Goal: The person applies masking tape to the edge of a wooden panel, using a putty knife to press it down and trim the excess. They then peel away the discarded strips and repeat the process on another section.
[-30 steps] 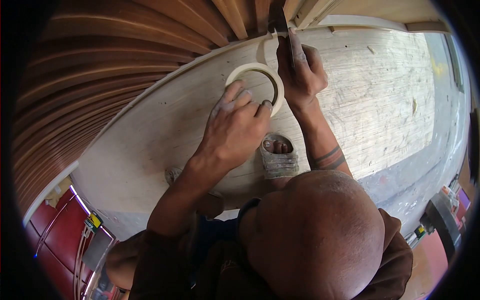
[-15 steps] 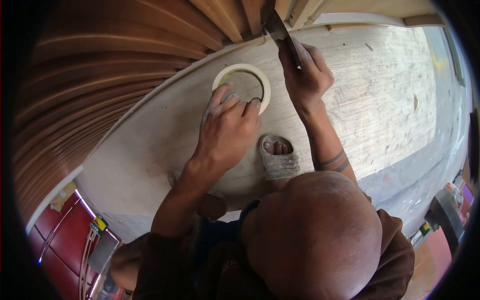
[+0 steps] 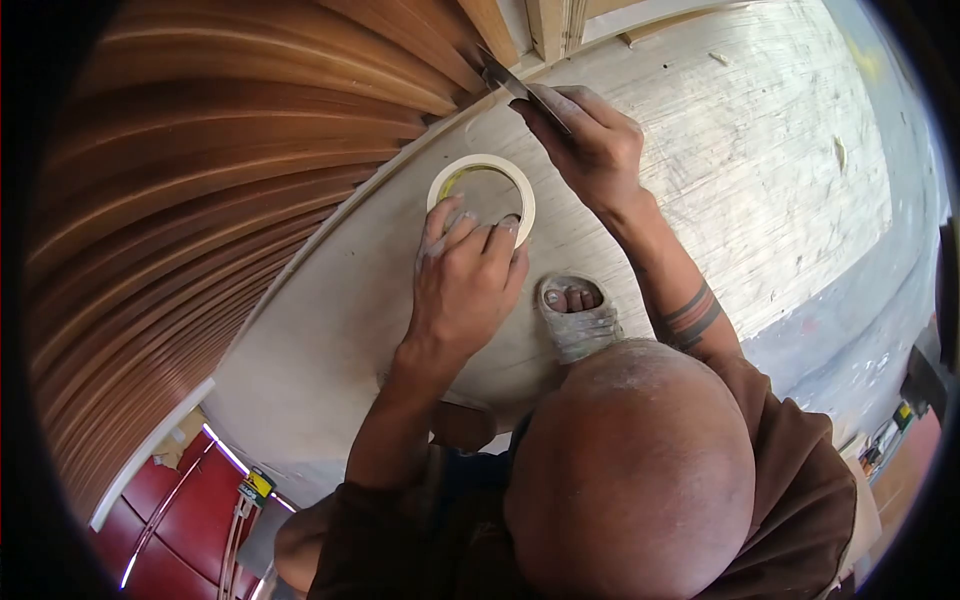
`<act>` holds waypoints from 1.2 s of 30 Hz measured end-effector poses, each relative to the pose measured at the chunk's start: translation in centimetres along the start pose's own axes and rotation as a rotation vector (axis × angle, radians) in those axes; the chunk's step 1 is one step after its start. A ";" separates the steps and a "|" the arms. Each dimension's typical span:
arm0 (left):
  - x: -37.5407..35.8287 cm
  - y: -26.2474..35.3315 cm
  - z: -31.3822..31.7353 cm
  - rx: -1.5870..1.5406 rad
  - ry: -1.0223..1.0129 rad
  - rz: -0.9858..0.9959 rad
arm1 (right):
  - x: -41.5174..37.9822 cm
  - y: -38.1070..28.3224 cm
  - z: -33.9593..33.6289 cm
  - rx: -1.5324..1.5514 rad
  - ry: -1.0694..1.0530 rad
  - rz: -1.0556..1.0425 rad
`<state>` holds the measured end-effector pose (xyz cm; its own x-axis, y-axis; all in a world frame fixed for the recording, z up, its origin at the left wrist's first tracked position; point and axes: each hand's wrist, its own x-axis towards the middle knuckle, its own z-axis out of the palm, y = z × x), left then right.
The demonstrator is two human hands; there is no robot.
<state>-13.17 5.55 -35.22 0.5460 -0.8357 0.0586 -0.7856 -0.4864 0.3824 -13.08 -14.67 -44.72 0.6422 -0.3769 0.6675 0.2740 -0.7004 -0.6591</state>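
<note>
View: the head camera looked steeply down on a person's head (image 3: 640, 450) and both reaching arms.
Left hand: it gripped the pale ring-shaped roll (image 3: 479, 162) by its near rim, some fingers hooked into the hole.
Right hand: the hand (image 3: 598, 145) was closed around a thin dark blade (image 3: 515, 85), which slanted up and leftward out of the fingers.
Blade tip: it lay at the foot of the slatted wooden panel (image 3: 200, 130), close to the slat ends; whether it touched the wood could not be told.
Roll: it was over the pale board (image 3: 760, 150), near the panel's light edge strip (image 3: 400, 158) and apart from the blade; whether it rested on the board could not be told.
Foot: a smeared sandal (image 3: 582, 330) stood on the board, below and to the right of the roll.
Just changed: the blade had shifted leftward along the slat ends, farther from the upright frame piece (image 3: 548, 28). The roll, close beside the right hand a second earlier, now had a clear gap from it.
What that meant: the right hand seemed to be doing the close work at the slat ends, with the left only keeping the roll clear of the blade.
</note>
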 end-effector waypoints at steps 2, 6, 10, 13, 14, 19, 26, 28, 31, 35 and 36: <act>0.0 0.1 -0.1 -0.007 -0.012 -0.001 | -0.1 0.0 -0.1 0.001 -0.022 -0.002; 0.1 0.0 -0.2 -0.019 -0.013 -0.012 | 0.2 -0.2 -0.3 -0.010 -0.020 0.011; 0.1 0.0 -0.2 -0.024 -0.006 -0.007 | 0.3 0.0 -0.2 0.017 -0.008 0.001; 0.1 0.1 -0.3 -0.029 -0.005 -0.009 | 0.4 0.3 -0.4 0.027 -0.028 -0.003; 0.1 0.3 -0.2 -0.019 0.020 0.005 | 0.4 0.4 -0.4 0.027 -0.027 -0.003; 0.3 2.0 0.4 -0.146 0.034 0.074 | 0.4 0.8 -0.3 0.066 -0.001 0.011; 1.4 1.7 0.2 -0.120 0.104 0.025 | 0.4 1.2 -1.4 0.100 -0.102 0.080; 1.6 1.6 0.2 -0.127 0.111 0.016 | 0.6 1.1 -1.6 0.099 -0.135 0.083; 1.6 1.6 0.4 -0.136 0.108 0.010 | 0.7 1.1 -1.7 0.078 -0.170 0.058; 1.6 1.6 0.5 -0.128 0.096 0.014 | 0.7 1.3 -1.4 0.078 -0.166 0.062; 1.6 1.7 0.5 -0.121 0.090 0.009 | 0.6 1.4 -1.3 0.104 -0.157 0.057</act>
<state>-13.78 3.28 -34.96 0.5674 -0.8109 0.1432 -0.7527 -0.4403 0.4895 -13.23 -16.70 -44.80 0.7602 -0.3093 0.5713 0.3014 -0.6112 -0.7319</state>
